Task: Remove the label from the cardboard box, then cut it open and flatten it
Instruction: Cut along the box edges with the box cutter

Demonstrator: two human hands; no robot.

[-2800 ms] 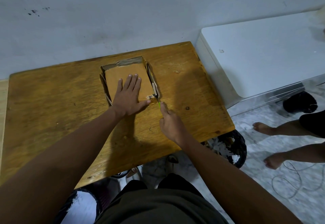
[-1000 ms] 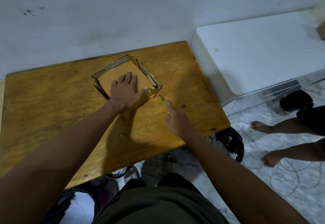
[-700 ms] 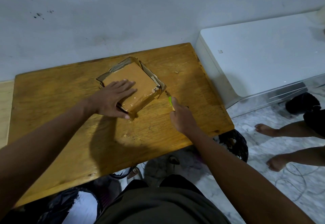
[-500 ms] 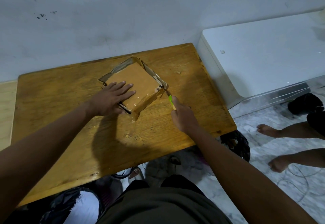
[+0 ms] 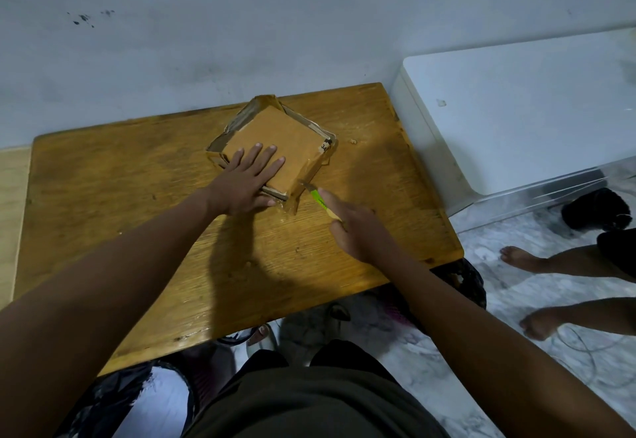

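Head view: wooden table (image 5: 103, 196) against grey wall (image 5: 241, 24), marble floor (image 5: 516, 300).

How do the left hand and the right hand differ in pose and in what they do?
The left hand lies flat with straight fingers on the cardboard box; the right hand is curled, gripping a green-handled knife. The left presses the box top, the right works at its near corner. Both are bare.

White cabinet (image 5: 537, 107) at 2 o'clock of the desk (image 5: 113, 193). Bare feet (image 5: 537, 324) of a second person and a thin cable (image 5: 585, 358) on marble floor (image 5: 509, 296), 4 o'clock.
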